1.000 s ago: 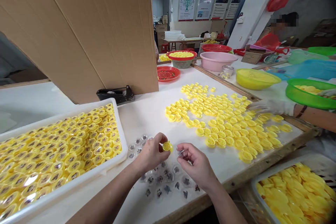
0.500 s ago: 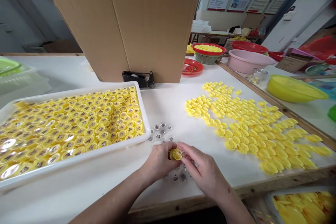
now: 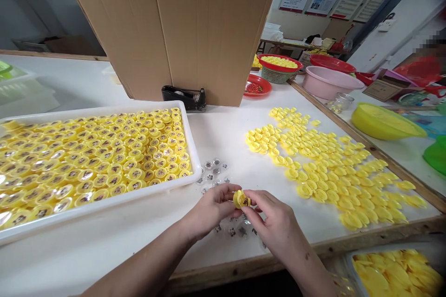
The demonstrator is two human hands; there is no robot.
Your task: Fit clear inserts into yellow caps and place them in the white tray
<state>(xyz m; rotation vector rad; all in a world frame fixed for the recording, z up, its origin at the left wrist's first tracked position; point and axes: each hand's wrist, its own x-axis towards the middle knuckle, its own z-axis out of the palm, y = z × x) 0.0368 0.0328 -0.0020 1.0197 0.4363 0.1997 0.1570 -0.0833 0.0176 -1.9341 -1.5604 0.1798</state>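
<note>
Between both hands, over the table's near side, is a small yellow round plastic piece (image 3: 239,198) with a dark printed picture partly showing on it. My left hand (image 3: 212,208) is closed on its left side with the fingertips. From the right, my right hand (image 3: 277,218) pinches its edge with thumb and forefinger. Fingers hide part of the piece. Under and behind the hands lie several clear round discs (image 3: 216,162) with dark printed pictures. To the left is a white tray (image 3: 195,174) filled with yellow round pieces (image 3: 135,173) bearing printed pictures.
Many yellow shallow cups (image 3: 324,185) spread over the table's right side. A cardboard box (image 3: 195,32) stands at the back, a black tape dispenser (image 3: 184,99) before it. Beyond a wooden rail (image 3: 376,146) are a pink basin (image 3: 331,82) and yellow bowl (image 3: 386,121). A container of yellow parts (image 3: 393,274) sits lower right.
The yellow piece has turned in my fingers: its open cup faced me before, and now its side and a printed picture show. The view has shifted slightly.
</note>
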